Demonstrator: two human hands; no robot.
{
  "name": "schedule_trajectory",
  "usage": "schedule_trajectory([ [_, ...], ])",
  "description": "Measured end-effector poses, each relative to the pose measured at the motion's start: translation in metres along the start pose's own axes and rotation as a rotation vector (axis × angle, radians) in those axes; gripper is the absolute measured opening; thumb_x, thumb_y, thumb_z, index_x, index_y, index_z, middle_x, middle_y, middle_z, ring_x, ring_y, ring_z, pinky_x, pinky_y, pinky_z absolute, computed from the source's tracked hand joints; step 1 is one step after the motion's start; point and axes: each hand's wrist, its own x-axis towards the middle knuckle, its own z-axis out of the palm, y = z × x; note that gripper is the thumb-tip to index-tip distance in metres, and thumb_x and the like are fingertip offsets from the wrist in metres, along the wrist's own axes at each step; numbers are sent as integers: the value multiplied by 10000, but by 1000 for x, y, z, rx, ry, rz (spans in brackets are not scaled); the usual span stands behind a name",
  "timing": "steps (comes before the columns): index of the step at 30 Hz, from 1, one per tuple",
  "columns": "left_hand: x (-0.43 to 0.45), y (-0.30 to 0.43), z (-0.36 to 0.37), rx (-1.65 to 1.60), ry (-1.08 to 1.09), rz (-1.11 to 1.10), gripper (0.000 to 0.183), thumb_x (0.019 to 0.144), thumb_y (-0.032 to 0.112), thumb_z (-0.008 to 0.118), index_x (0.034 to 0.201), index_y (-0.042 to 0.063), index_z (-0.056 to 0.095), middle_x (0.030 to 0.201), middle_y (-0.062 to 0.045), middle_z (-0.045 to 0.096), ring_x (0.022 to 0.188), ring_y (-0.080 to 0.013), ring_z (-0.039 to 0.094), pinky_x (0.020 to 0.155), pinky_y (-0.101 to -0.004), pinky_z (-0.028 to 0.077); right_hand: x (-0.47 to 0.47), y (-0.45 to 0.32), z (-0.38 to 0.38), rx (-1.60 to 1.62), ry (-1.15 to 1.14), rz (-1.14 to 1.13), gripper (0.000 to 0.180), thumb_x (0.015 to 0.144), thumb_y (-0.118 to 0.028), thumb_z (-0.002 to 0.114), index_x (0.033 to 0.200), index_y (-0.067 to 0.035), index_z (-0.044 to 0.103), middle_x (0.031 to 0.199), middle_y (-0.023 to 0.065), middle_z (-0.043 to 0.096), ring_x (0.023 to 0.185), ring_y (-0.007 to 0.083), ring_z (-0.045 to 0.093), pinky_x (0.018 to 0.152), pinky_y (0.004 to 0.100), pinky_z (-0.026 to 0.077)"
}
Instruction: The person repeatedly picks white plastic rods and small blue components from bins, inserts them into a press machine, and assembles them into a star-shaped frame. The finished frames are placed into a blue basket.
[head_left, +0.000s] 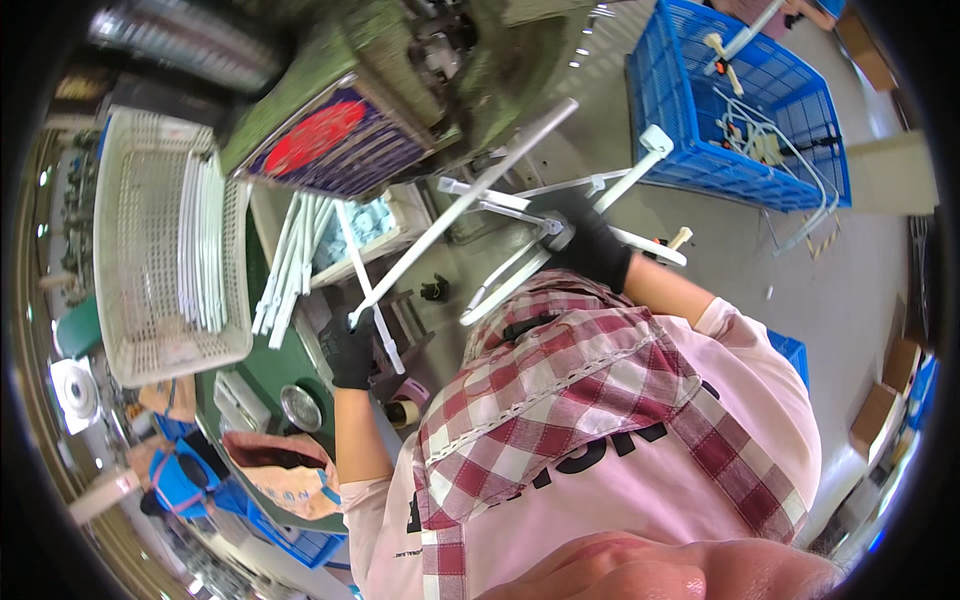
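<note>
My left hand (349, 349), in a black glove, is closed on the lower end of a long white tube (465, 202) that slants up to the right. A second white tube (369, 289) crosses beside that hand; whether the hand holds it too, I cannot tell. My right hand (581, 236), also black-gloved, grips a white jointed tubular frame (517, 279) close to the checked apron. More white arms of this frame stick out on both sides of the glove. The right fingertips are partly hidden behind the glove and tubes.
Ahead stands a green machine (330, 127) with a red and blue panel. On the left, a white plastic basket (105, 247) holds white tubes, with a tube bundle (292, 262) and a metal dish (301, 407) nearby. A blue crate (765, 180) with frames stands right; a person's arm (814, 11) shows beyond.
</note>
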Motion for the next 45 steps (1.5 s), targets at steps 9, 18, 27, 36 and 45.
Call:
schedule_trajectory([
  [9,58,41,18,175,15,383,369,827,422,710,800,59,653,691,-147,625,618,-324,596,578,-436,450,16,82,-133,415,616,580,384,960,-213,590,1307,-50,562,1092,85,638,941,171,625,832,332,524],
  [18,110,68,-24,182,-25,500,458,770,496,739,775,46,654,622,-159,580,568,-347,562,540,-450,406,-4,76,-139,337,521,596,306,930,-165,620,1207,-39,645,975,49,663,830,133,629,738,278,528],
  [27,126,71,-39,142,82,614,368,701,380,814,789,61,654,632,-128,583,551,-309,548,535,-415,414,-5,64,-135,398,592,650,316,927,-149,616,1218,-25,635,1041,85,653,869,170,641,795,310,543],
  [36,87,96,55,138,-353,249,343,822,335,730,1007,109,550,769,-150,631,731,-338,634,631,-444,487,-3,94,-132,477,872,492,304,953,-133,594,1241,-49,542,981,87,636,841,184,641,729,301,546],
  [45,109,113,58,-260,-278,604,317,870,239,669,1107,37,613,907,-190,666,811,-364,635,711,-456,499,-15,110,-246,286,544,596,341,964,-143,579,1283,-26,546,954,51,623,787,108,576,667,219,463],
])
